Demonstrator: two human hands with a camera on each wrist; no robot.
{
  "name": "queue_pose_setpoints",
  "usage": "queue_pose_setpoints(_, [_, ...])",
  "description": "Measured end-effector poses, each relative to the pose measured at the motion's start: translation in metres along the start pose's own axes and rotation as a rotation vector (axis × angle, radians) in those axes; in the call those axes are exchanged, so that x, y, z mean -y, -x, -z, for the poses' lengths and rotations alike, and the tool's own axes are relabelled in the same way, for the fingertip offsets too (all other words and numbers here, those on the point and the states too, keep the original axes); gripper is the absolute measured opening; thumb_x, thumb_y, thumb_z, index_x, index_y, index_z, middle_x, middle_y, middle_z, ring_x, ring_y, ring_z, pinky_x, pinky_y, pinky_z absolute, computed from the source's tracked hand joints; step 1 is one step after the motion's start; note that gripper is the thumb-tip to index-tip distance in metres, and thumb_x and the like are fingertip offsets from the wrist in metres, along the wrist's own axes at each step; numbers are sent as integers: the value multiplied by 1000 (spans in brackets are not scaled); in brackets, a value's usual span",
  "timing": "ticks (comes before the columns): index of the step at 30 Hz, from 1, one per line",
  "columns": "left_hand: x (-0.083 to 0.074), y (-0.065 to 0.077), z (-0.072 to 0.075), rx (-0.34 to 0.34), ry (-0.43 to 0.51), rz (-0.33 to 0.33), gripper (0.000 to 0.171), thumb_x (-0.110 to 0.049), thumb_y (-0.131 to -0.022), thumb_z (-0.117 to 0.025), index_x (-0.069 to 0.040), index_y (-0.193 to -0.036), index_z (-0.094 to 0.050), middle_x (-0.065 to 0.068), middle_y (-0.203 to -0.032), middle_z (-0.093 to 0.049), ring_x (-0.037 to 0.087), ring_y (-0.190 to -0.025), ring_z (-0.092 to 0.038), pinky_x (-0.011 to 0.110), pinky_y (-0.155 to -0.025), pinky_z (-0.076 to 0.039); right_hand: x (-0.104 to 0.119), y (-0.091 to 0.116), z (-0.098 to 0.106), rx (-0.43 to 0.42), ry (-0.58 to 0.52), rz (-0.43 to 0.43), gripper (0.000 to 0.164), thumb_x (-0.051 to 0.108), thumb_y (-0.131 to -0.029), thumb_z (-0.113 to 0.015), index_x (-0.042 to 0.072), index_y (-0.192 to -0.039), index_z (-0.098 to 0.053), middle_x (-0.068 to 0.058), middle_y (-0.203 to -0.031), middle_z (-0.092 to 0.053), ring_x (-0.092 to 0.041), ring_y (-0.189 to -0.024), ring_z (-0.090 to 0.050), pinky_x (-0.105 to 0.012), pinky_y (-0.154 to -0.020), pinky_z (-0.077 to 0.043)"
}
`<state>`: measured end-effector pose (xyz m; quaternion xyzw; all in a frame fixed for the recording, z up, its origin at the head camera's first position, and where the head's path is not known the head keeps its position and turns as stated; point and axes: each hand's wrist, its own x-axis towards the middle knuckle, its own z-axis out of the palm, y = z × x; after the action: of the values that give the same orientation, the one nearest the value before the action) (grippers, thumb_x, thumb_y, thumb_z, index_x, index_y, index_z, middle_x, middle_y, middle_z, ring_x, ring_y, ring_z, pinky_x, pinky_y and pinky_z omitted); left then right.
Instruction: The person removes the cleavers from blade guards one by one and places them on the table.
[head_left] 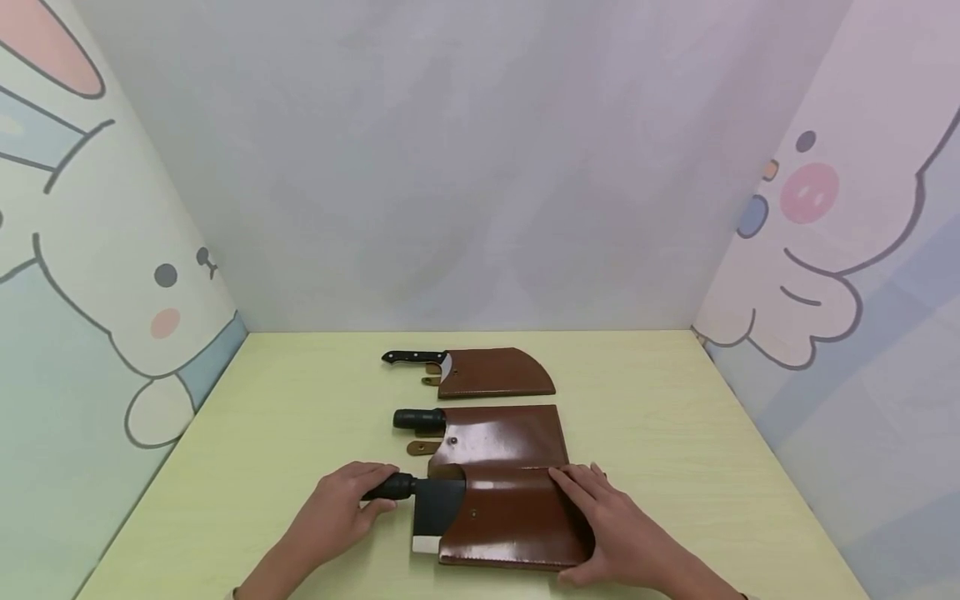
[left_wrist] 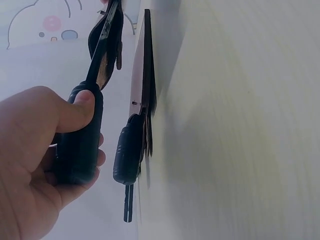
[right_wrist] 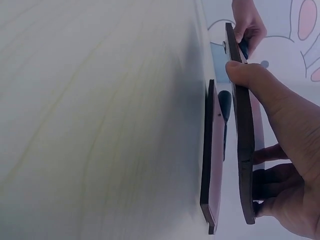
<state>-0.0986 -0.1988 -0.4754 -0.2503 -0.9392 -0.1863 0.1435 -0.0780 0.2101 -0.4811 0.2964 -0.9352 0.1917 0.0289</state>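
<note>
My left hand (head_left: 337, 508) grips the black handle (left_wrist: 77, 145) of a cleaver, thumb laid along it in the left wrist view. The dark blade (head_left: 437, 507), with a bright cutting edge, sits partly inside a glossy brown leather sheath (head_left: 517, 517); the rest of it is hidden. My right hand (head_left: 611, 529) holds the sheath at its right end, with the thumb on one edge and the fingers on the opposite one. In the right wrist view this sheath (right_wrist: 243, 130) is held up off the table.
Behind lies a second sheathed cleaver (head_left: 498, 435) with a black handle and a loose strap. Farther back is a third knife in a curved brown sheath (head_left: 495, 372), its riveted handle (head_left: 412, 357) pointing left. A grey wall (head_left: 480, 167) borders the pale table (head_left: 300, 400).
</note>
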Motion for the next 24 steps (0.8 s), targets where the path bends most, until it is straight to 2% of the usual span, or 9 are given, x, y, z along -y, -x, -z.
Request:
queue_pose_setpoints(6, [1,0,3,13,4,3,44,-25,-77,-90,-8,-116,-77,2,-108,-76,19,-99,-72,38,-81,-60,-2,0,-1,-5,9,16,117,71,-65,-86,10,-154,-43,-15,-148,-50,-53,-133,-49,-62,-96,-52])
queue_pose_setpoints(13, [4,0,8,42,-3,46,44,-26,-79,-89,-8,-117,-77,2,-111,-76,21,-103,-71,40,-85,-60,-5,2,-1,3,9,-22,117,71,-63,-87,12,-154,-44,-15,-148,-51,-55,-132,-48,-62,-94,-53])
queue_pose_setpoints(24, [10,4,8,9,14,39,44,-25,-76,-91,-10,-115,-78,0,-108,-76,18,-100,-72,37,-83,-60,-9,5,0,-16,28,-12,119,77,-63,-84,12,-154,-44,-14,-146,-52,-55,-131,-50,-63,-93,-53])
